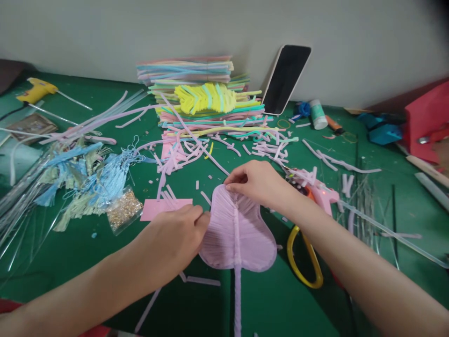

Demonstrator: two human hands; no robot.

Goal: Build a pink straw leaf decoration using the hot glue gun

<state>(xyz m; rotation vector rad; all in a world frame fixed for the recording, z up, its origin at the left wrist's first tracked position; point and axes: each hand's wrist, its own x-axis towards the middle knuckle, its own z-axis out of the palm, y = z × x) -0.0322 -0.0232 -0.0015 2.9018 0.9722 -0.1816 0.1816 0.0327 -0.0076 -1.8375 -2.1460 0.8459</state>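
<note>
A lilac fan-shaped piece made of pipe cleaners [250, 234] stands out in the middle, with a ribbed surface, a raised centre rib and a twisted stem running toward me. My left hand [184, 229] is closed at its left edge, thumb and finger pressed together there. At the top edge, my right hand [257, 180] pinches the rim. A long lilac pipe cleaner [196, 135] stretches from the far left down to the right hand's fingertips. Below the left hand lies a pink card [149, 210] with short lilac offcuts on it.
Bundled pastel pipe cleaners [185, 72] lie by the wall, near a propped phone [287, 79]. Yellow-handled scissors [315, 276] and a pink glue gun [324, 194] are on the right. Blue tassels [114, 173], a bag of gold beads [124, 210] and a yellow glue gun [38, 90] are left.
</note>
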